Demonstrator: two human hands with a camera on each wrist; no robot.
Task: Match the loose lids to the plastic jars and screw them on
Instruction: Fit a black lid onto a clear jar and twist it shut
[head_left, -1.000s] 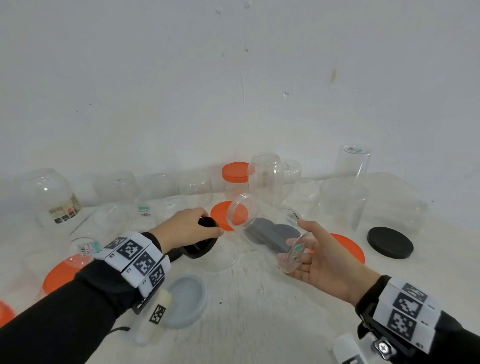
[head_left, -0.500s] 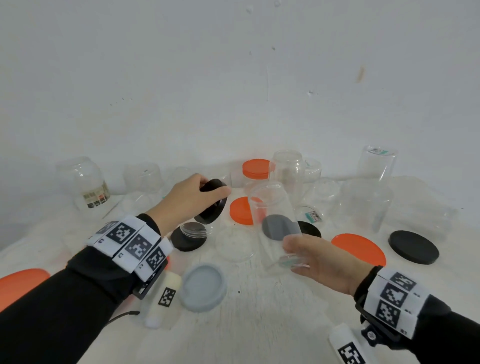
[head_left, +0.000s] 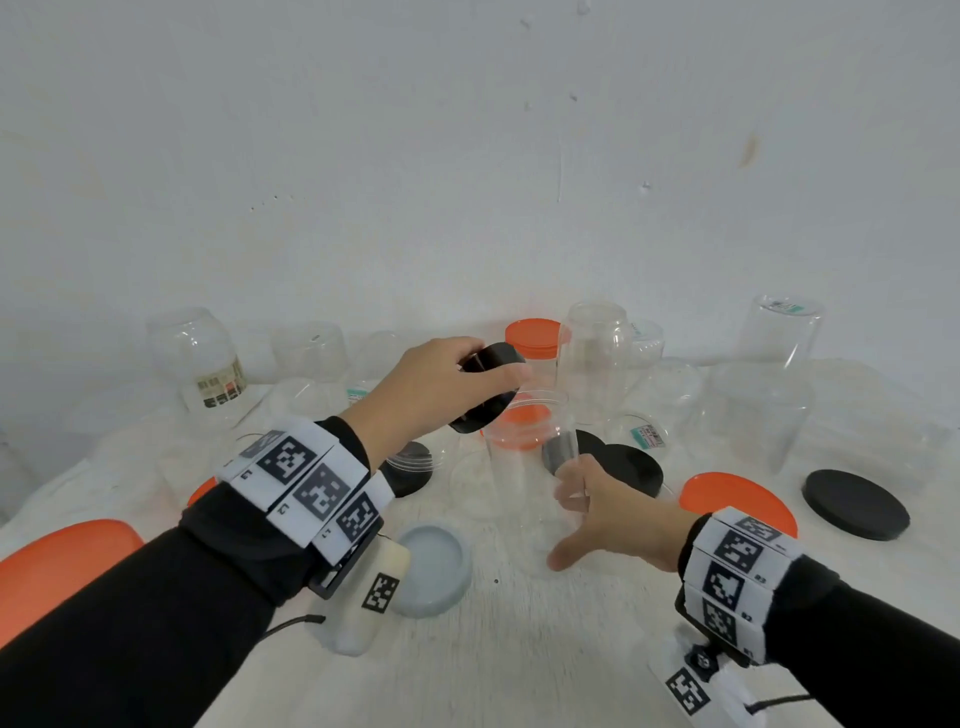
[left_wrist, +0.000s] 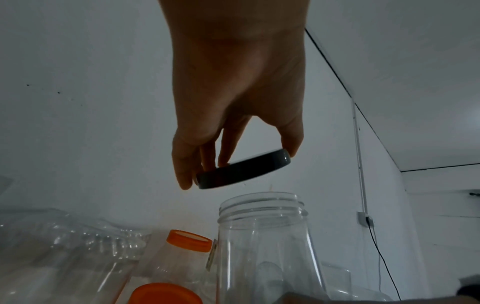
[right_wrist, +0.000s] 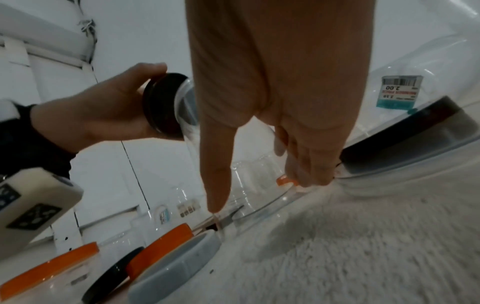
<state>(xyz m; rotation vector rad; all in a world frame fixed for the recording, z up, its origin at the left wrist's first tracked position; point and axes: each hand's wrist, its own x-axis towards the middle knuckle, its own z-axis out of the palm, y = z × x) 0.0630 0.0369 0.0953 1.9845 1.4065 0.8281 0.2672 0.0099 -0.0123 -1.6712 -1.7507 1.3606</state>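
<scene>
Clear jar (head_left: 530, 467) upright on the white table (head_left: 519, 649), near the middle, open threaded mouth up (left_wrist: 261, 205). Black lid (head_left: 488, 387) tilted just above and left of that mouth, not yet seated; a gap visible between lid and rim in the left wrist view (left_wrist: 242, 169). Left hand (head_left: 431, 389) grasping the lid by its edge, thumb on one side, fingers (left_wrist: 226, 144) curled over the other. Right hand (head_left: 608, 514) at the jar's lower wall, thumb and fingers spread around it; seen from the right wrist (right_wrist: 272, 102), fingertips down near the base, though whether gripping firmly or merely steadying cannot be told.

Around the jar: a grey lid (head_left: 431, 569) just left on the table, black lids (head_left: 631, 467) behind, another black lid (head_left: 854, 512) far right, an orange lid (head_left: 737, 501) beside the right wrist. Farther back, an orange-capped jar (head_left: 535, 338), several clear jars upside down along the white wall (head_left: 467, 156), one labelled jar (head_left: 200, 358) at the left. Large orange lid (head_left: 57, 566) at the near left edge.
</scene>
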